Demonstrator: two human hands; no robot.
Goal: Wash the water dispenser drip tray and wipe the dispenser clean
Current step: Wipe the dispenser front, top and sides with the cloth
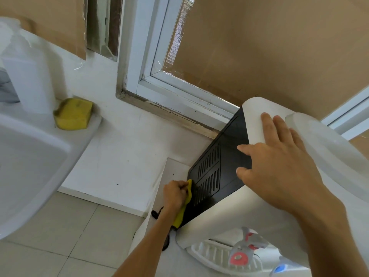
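The white water dispenser (239, 212) stands at the right, its black vented side panel (217, 172) facing me. My left hand (175, 193) grips a yellow cloth (184, 206) and presses it against the lower part of that black panel. My right hand (279, 162) lies flat with spread fingers on the dispenser's top edge, next to the clear water bottle (327, 152). The white slotted drip tray (215, 254) sits in place at the dispenser's front, under the red tap (238, 256) and the blue tap (279, 268).
A white sink (30, 166) fills the left side, with a yellow sponge (72, 113) on its ledge beside a white bottle (28, 76). A white window frame (179, 92) runs behind the dispenser. Beige floor tiles (69, 236) lie below. A black cord (156, 212) lies by my left wrist.
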